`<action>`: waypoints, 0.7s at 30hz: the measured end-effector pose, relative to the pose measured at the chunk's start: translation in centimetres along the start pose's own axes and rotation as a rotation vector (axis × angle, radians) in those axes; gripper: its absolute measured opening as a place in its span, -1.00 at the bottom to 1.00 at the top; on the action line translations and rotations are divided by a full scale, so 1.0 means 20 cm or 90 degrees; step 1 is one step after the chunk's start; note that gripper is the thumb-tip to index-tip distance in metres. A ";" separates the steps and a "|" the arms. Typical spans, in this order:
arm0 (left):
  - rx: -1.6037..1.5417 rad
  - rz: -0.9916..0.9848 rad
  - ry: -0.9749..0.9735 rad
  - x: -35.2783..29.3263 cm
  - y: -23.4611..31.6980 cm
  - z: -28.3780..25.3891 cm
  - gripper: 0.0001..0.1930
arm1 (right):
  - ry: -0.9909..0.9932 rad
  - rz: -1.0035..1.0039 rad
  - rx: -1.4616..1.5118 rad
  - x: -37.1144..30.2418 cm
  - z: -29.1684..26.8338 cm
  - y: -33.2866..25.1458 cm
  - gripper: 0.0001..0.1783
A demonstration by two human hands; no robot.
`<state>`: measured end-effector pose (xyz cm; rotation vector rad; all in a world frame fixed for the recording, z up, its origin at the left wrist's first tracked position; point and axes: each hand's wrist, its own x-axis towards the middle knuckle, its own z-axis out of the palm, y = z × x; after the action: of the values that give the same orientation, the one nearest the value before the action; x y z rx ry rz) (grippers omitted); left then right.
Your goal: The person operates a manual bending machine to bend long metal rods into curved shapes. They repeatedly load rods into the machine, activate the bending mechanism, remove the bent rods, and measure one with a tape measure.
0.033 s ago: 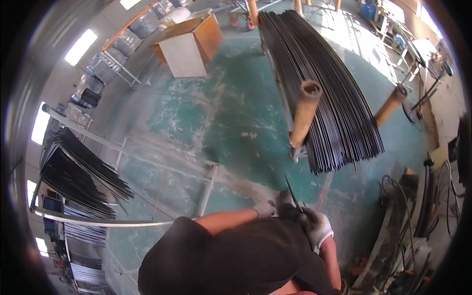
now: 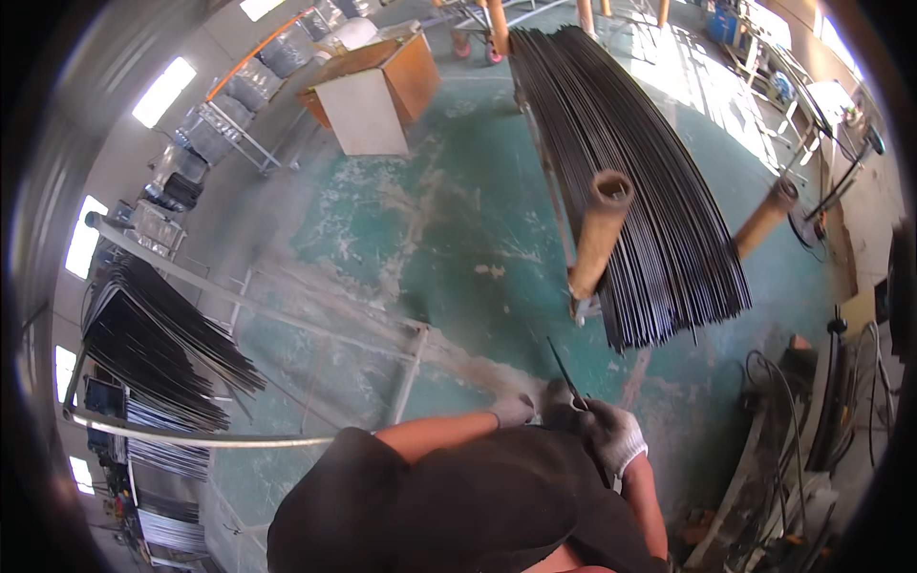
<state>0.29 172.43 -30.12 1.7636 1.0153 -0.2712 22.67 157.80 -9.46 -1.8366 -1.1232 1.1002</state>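
Observation:
My right hand (image 2: pixel 613 436), in a white knit glove with a dark grey palm, is closed around a thin dark rod (image 2: pixel 563 367). The rod points up and away from my body, and its lower end is hidden by the hand and my dark shirt. My left hand (image 2: pixel 513 410), in a similar glove, is close to my body, left of the right one. Its fingers are mostly hidden, so I cannot see whether it holds anything. Between the hands is a blurred dark grey shape (image 2: pixel 557 399) that I cannot make out.
Ahead to the right, long black strips (image 2: pixel 626 181) lie on a rack with brown tube posts (image 2: pixel 600 239). More black strips (image 2: pixel 143 329) hang over a metal frame (image 2: pixel 258 441) at left. A wooden box-like cabinet (image 2: pixel 368 105) stands far off. Cables (image 2: pixel 791 411) lie at right.
The surroundings have shifted slightly down and right in the picture. The right hand keeps its grip on the rod, with hardly any movement of either hand.

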 end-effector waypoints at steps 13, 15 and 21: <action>-1.184 0.092 0.024 0.53 0.07 -1.57 -0.65 | -0.122 -0.159 0.024 1.83 0.35 -0.70 -0.65; -1.221 0.090 0.014 0.69 0.06 -1.86 -0.67 | -0.176 -0.187 -0.014 2.07 0.47 -0.80 -0.60; -0.810 0.169 0.103 1.02 -0.08 -2.67 -0.76 | -0.252 -0.258 -0.142 2.73 0.59 -1.21 -0.53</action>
<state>-2.87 228.66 -20.19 0.7165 0.7451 0.5946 18.42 218.60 -9.08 -1.4820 -1.8192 1.1540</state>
